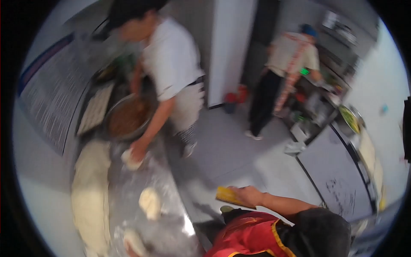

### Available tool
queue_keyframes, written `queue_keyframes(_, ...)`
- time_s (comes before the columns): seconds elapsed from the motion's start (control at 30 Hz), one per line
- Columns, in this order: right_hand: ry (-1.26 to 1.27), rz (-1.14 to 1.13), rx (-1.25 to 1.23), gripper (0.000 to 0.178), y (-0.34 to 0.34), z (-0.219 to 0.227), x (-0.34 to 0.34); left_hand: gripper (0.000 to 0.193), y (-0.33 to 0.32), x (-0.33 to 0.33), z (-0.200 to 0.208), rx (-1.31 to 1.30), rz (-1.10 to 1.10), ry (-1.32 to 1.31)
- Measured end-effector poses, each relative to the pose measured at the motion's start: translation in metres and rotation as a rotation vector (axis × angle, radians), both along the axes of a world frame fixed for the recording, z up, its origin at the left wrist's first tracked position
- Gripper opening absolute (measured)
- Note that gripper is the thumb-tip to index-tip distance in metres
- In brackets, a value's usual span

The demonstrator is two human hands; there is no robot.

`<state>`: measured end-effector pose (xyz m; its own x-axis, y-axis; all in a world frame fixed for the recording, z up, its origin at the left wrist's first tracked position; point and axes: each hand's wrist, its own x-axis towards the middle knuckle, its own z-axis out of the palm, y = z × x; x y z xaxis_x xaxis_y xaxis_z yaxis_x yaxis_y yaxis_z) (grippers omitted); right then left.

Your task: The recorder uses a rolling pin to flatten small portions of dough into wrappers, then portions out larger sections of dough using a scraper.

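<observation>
My right hand [250,196] is closed round a flat yellow piece [227,195], out over the floor beside the table. Blur hides exactly what the piece is. At the lower edge a small blurred patch of my left hand [129,249] shows against an elongated piece of dough [136,242]; its fingers cannot be made out. Farther up the metal table [124,186] lies another pale dough lump [150,204]. Along the table's left side stretches a long, thick slab of dough [91,192].
Across the table a co-worker [173,55] presses a dough piece [132,159] beside a large bowl of brown filling [128,118]. Left of the bowl stands a tray [95,109] of pale pieces. A second person [289,60] works at a counter [336,169] on the right. Buckets [230,103] stand by the pillar.
</observation>
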<state>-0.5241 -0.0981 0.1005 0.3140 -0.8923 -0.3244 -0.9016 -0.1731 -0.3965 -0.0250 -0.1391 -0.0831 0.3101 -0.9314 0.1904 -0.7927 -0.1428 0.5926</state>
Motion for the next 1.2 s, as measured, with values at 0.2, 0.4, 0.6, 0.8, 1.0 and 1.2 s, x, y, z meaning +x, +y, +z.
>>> queue_keyframes(0.2, -0.059, -0.159, -0.076, 0.056, 0.017, 0.02, -0.067, 0.06, -0.097, -0.06, 0.022, 0.063, -0.19, 0.222)
queue_keyframes(0.4, -0.111, -0.245, -0.189, 0.057, 0.033, -0.017, -0.149, 0.055, -0.092, -0.13, 0.04, 0.25, -0.172, 0.4)
queue_keyframes(0.6, -0.164, -0.381, -0.184, 0.053, 0.077, -0.026, -0.252, 0.051, -0.088, -0.267, 0.071, 0.424, -0.157, 0.588)
queue_keyframes(0.8, -0.172, -0.631, -0.202, 0.051, 0.153, -0.041, -0.379, 0.07, -0.028, -0.495, 0.172, 0.256, -1.133, 1.995)
queue_keyframes(1.0, -0.098, -0.855, -0.169, 0.054, 0.182, -0.037, -0.448, 0.087, -0.046, -0.657, 0.161, 0.821, -0.773, 2.204)
queue_keyframes(1.2, -0.071, -1.1, -0.296, 0.056, 0.174, -0.044, -0.503, 0.068, -0.081, -0.812, 0.139, 1.413, -0.799, 2.216)
